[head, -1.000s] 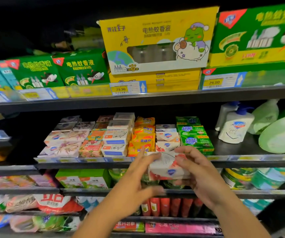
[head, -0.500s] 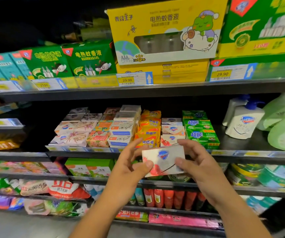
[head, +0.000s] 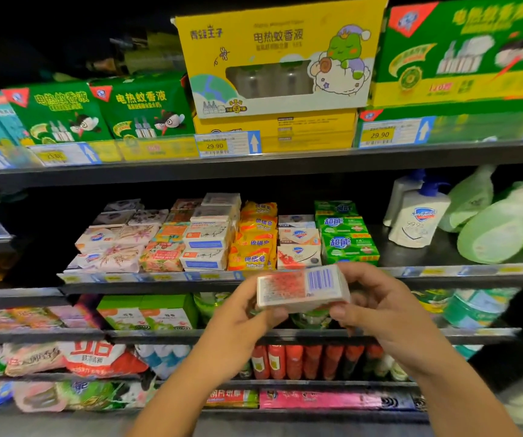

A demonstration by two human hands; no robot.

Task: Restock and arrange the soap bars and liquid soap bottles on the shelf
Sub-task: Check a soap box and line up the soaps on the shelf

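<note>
Firmly, left hand and right hand grip a soap box before shelved soap bars.

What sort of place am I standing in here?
Most likely a supermarket or convenience store aisle: metal shelves carry price tags reading 29.90, and packaged soap bars sit stacked in rows, with liquid soap pump bottles to their right. The left hand and right hand hold one boxed soap bar.

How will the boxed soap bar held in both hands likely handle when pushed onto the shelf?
The boxed soap bar looks stiff: its edges are square where the left hand and right hand pinch it. Flat faces: probably slides and stacks, not rolls.
</note>
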